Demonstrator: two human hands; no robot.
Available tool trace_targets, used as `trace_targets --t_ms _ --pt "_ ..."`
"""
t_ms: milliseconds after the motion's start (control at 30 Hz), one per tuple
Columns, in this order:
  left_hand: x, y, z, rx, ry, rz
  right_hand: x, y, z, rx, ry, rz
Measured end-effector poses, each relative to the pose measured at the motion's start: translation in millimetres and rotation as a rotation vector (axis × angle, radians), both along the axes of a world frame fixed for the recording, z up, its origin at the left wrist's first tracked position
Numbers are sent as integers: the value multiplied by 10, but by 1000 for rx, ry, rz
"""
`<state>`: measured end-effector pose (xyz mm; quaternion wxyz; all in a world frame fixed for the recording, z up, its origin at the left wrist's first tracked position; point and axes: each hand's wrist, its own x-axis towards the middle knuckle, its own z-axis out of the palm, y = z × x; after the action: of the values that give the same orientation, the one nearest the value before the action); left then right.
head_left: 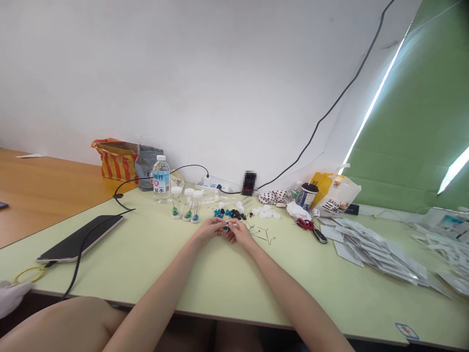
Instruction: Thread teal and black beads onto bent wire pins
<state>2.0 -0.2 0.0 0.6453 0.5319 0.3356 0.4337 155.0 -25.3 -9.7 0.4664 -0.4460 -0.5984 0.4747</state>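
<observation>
My left hand (210,230) and my right hand (239,232) meet at the middle of the pale green table (154,274), with their fingertips pinching a small blue bead-like piece (226,228). Just beyond them lies a scatter of blue and black beads (227,213). Thin bent metal wires (262,234) lie to the right of my right hand, and several white plastic caps (266,211) sit behind them. To the left stand several clear upended tubes (188,205) holding green or blue pieces.
A water bottle (161,178), power strip (212,185) and black cable line the wall. A dark tablet (78,238) lies at left. Red-handled scissors (305,224), a cup (307,195), a white bag (334,194) and many flat sachets (377,254) fill the right.
</observation>
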Motion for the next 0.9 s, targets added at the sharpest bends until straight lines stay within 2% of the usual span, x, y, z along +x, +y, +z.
trace_targets --t_ms 167,367,500,700,900 --pt "-6 8 -12 14 -5 -11 9 -12 4 51 -10 -7" --pt "-4 9 3 -5 12 -2 3 3 3 1 17 17" --pt "-1 12 0 9 6 -4 -7 -21 22 29 16 -20" --pt "-4 24 -20 -1 -5 -16 -3 -23 28 32 14 26" --pt "0 7 -3 9 7 -4 -2 -17 24 19 7 -24"
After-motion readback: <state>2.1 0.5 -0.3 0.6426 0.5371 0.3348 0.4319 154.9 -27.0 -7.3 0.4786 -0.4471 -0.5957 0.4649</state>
